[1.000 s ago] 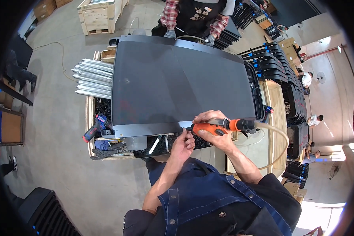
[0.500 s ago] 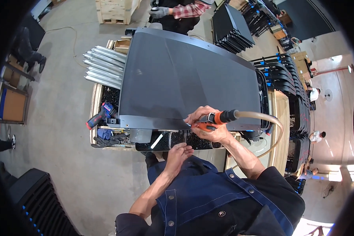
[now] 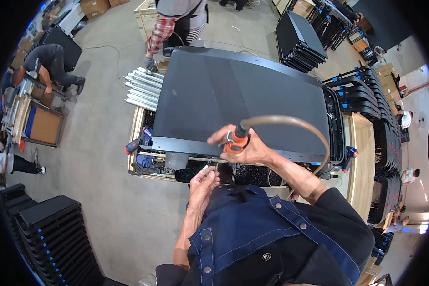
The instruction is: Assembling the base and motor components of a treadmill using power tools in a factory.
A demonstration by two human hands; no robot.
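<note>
My right hand (image 3: pixel 248 147) grips an orange air screwdriver (image 3: pixel 237 142), with a tan hose (image 3: pixel 291 120) curving from its top. It is over the near rail of a dark, belt-covered deck (image 3: pixel 276 95) resembling a treadmill base. Below that edge my left hand (image 3: pixel 203 185) is closed, thumb and fingertips pinched together. Whether a small fastener is between them I cannot make out. Just beyond the fingers sit black bins (image 3: pixel 257 175) of small dark parts under the deck's edge.
Silvery tubes (image 3: pixel 144 88) lie left of the deck; a co-worker's gloved hand (image 3: pixel 150 64) touches them. A red-and-blue cordless driver (image 3: pixel 132 147) rests at the left corner. Black frames (image 3: pixel 367 95) are stacked right, black panels (image 3: pixel 52 212) lower left. Another person (image 3: pixel 52 64) bends at far left.
My right hand and the air screwdriver have risen off the near rail. My left fingers have drawn into a pinch. The co-worker has stepped left to the tubes. The view has shifted.
</note>
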